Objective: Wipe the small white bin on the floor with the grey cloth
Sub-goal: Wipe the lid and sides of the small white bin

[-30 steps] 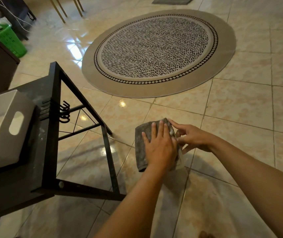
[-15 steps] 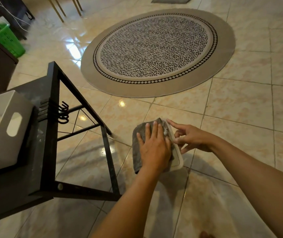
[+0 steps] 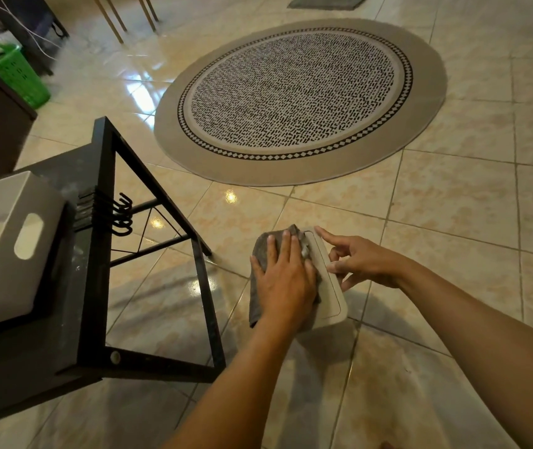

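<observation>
The small white bin [image 3: 328, 280] is standing on the tiled floor [image 3: 452, 222], just beside a black table [image 3: 96, 286]. The grey cloth [image 3: 263, 251] is lying over its top, the left hand [image 3: 286, 283] pressing flat on it with fingers spread. The right hand [image 3: 360, 260] is bracing the bin's edge, fingers loosely extended, gripping nothing

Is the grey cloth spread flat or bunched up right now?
Mostly spread: the grey cloth lies flat under the left hand on the small white bin, with its far edge bunched and its near end hanging.
</observation>
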Tool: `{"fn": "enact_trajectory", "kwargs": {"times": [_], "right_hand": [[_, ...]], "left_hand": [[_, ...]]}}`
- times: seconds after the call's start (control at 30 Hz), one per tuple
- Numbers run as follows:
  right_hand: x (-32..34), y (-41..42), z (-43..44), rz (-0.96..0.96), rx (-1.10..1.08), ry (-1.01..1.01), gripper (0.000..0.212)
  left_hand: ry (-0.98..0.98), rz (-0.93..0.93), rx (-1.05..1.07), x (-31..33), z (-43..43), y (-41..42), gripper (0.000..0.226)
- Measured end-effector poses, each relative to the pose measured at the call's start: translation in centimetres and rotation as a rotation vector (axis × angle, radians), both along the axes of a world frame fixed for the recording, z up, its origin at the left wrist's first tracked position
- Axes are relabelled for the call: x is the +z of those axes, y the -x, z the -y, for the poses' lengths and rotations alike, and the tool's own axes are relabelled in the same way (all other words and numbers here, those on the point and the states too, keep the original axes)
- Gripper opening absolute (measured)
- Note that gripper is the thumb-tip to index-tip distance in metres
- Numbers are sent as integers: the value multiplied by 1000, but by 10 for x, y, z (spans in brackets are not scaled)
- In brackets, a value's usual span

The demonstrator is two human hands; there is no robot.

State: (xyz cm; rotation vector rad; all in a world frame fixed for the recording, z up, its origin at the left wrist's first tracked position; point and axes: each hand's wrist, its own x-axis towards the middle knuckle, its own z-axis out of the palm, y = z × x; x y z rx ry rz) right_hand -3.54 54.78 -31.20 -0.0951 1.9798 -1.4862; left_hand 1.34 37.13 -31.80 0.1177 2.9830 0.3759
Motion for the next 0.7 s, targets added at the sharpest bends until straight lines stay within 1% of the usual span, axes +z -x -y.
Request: {"fn": "enact_trajectory", "kwargs": {"times": [0.1,0.27,0.33,0.47,0.57,0.63,0.7], "right_hand": [[-2,-2,-1,9,10,8,84],[1,-1,-2,-10,-10,-15,84],[3,-1,0,-10,-18,-20,84],[0,-2,1,3,-14,-20,83],[1,-1,0,0,-13,-21,83],[2,-1,-1,-20,-11,-38,84],[3,-1,-1,-44,0,-64,84]], "left_hand": [[27,27,-65,-4,-6,-30,69],[28,29,-61,-1,-11,-10,62],[45,25,-56,-2,-4,-16,59],[8,-53,-49,-11,8,-61,56],[15,-110,-123,-17,-6,-88,55],[32,-117,-191,-19,-22,-93,55],[51,-141,-205,-18,-30,-87,55]]}}
